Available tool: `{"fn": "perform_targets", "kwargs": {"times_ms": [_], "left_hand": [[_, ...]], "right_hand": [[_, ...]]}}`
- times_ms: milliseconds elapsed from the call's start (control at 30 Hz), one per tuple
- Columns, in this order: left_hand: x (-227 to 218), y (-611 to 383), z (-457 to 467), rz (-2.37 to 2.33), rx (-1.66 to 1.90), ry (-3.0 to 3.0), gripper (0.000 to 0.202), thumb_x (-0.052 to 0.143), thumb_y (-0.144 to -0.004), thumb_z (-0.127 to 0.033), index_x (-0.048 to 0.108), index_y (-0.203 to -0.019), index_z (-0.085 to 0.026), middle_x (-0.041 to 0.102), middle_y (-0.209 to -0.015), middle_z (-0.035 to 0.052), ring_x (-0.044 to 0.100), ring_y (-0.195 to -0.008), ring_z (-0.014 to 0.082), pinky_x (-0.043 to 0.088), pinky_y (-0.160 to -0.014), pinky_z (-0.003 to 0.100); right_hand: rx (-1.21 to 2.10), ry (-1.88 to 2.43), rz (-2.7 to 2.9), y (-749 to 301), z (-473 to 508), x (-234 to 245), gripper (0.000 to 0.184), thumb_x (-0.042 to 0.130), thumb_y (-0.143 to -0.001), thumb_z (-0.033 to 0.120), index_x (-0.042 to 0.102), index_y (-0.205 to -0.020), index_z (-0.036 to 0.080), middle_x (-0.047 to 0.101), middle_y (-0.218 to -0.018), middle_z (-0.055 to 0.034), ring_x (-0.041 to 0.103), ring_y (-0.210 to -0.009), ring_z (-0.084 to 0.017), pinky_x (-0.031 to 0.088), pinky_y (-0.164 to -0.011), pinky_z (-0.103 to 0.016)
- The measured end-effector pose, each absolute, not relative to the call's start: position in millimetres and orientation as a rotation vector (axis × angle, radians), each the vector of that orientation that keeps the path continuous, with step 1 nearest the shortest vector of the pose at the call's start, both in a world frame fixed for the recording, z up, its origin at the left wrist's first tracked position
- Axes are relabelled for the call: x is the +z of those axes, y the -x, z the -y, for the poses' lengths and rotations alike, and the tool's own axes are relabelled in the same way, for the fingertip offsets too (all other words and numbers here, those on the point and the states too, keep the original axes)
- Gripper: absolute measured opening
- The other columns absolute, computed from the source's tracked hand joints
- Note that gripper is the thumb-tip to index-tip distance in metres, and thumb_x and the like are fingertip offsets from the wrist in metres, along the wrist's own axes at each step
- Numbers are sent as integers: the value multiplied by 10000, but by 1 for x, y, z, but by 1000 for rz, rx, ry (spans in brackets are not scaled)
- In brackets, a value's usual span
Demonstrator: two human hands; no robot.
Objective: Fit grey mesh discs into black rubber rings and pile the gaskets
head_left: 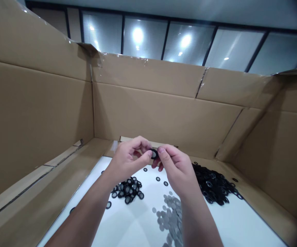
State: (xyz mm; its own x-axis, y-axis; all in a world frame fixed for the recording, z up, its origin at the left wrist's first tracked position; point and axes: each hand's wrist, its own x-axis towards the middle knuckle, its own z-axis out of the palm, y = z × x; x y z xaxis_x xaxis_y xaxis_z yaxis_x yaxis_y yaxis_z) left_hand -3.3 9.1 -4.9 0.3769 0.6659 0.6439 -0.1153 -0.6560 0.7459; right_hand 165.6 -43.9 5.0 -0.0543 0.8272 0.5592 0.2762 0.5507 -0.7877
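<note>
Between both hands is a black ring with a grey disc in its middle [153, 154], held up over the white board [127, 226]. My left hand [130, 156] pinches its left edge between thumb and fingers. On the opposite edge, the thumb and fingertips of my right hand [175, 164] close on it. Below my left hand lies a pile of black rings with grey centres [127, 188]. Loose grey discs [170, 216] are spread beside my right forearm, which partly covers them. A heap of plain black rings [212, 183] sits to the right of my right hand.
Tall cardboard walls [148, 113] enclose the board at the back and both sides. A few single rings [158, 179] lie apart near the middle, and another [235, 179] rests on the cardboard at the right. Windows with blinds [145, 37] stand beyond the back wall.
</note>
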Motion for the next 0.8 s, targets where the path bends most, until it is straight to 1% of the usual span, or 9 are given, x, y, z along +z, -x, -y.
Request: {"fn": "perform_targets", "kwargs": {"times_ms": [133,300,400,467,567,700,800], "left_hand": [[0,3,-7,-492,1276,-1778,88,650,-915,-243,618,-900,-163,608,-786,-3,624,-650,108,557,-579,223],[-1,-9,-4,-346,1248,-1566,138,697,-886,-268,615,-906,-158,587,-801,-1,633,-687,120,578,-534,215],[-6,-20,0,-262,1290,-1474,182,730,-876,-294,630,-955,-165,609,-801,4,648,-690,127,592,-544,224],[-8,-24,2,-242,1350,-1438,175,723,-894,-302,642,-979,-172,636,-806,9,658,-697,126,587,-557,214],[-7,-24,4,-263,1386,-1404,137,695,-929,-306,664,-934,-173,655,-785,1,650,-675,103,569,-573,192],[-1,-14,2,-289,1201,-1488,132,727,-906,-280,696,-889,-153,658,-795,3,642,-686,94,571,-602,191],[2,-9,2,-294,1103,-1515,117,716,-908,-250,684,-865,-146,660,-798,7,645,-718,100,571,-615,191]], "right_hand": [[434,1012,1693,-169,43,6,357,512,-1031,424,621,-769,207,621,-692,-3,538,-626,-137,405,-574,-268],[386,993,1641,-166,41,6,289,533,-1022,392,619,-814,212,637,-714,-6,588,-646,-143,440,-580,-258],[374,985,1528,-160,43,5,291,525,-1024,382,606,-803,212,617,-665,5,561,-575,-128,431,-529,-244],[348,948,1477,-157,44,5,301,515,-1029,375,597,-790,212,595,-633,17,545,-543,-119,425,-515,-237],[308,858,1536,-158,43,4,328,505,-1035,366,562,-754,208,582,-639,23,544,-560,-114,434,-547,-238],[208,831,1714,-167,39,1,372,470,-1048,336,485,-699,207,518,-618,35,481,-564,-109,374,-546,-244],[100,832,1784,-172,36,-1,368,466,-1045,282,452,-685,205,477,-615,41,450,-550,-100,337,-532,-244]]}}
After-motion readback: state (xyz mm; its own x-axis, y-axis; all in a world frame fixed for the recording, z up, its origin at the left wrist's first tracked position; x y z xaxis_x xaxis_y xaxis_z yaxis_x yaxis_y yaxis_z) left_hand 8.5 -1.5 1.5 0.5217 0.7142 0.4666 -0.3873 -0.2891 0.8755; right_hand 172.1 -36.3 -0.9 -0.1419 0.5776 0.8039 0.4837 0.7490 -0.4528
